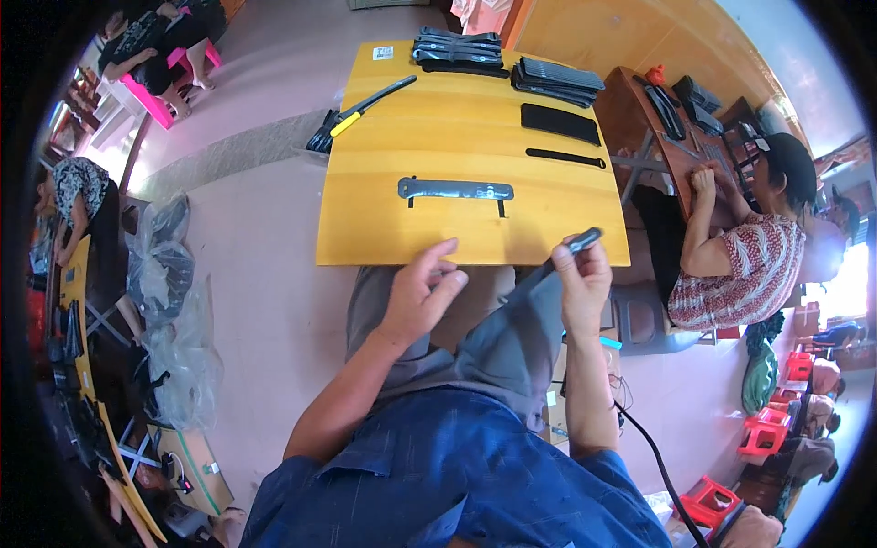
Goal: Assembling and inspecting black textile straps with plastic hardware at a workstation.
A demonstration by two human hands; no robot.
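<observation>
A person seated at a yellow wooden worktop (365, 228) looks down at both bare hands, raised just short of its near edge. The right hand (581, 279) pinches a slim black strap-like strip (568, 248) between thumb and fingertips; the strip's long axis slants up and to the right, its tip poking out beyond the fingers toward the worktop, while its lower end trails down toward the lap. The left hand (422, 288) grasps nothing, its fingers loosely curled and released, hovering beside the right hand and well apart from the strip. Straight ahead of both sets of fingers, on the worktop, lies a long grey flat strap piece with two short black tabs (455, 190), its long axis running left to right; it sits nearly midway between the hands, perhaps a little nearer the left. Farther beyond the fingers lie a thin black strip (565, 158), a black rectangular pad (560, 123) and two stacks of black pieces (459, 48). Ahead and to the left of the left fingers, a black tool with a yellow grip (365, 107) overhangs the worktop edge. No container sits on the worktop; bulging clear plastic bags (169, 274) rest on the floor far left, contents unclear.
</observation>
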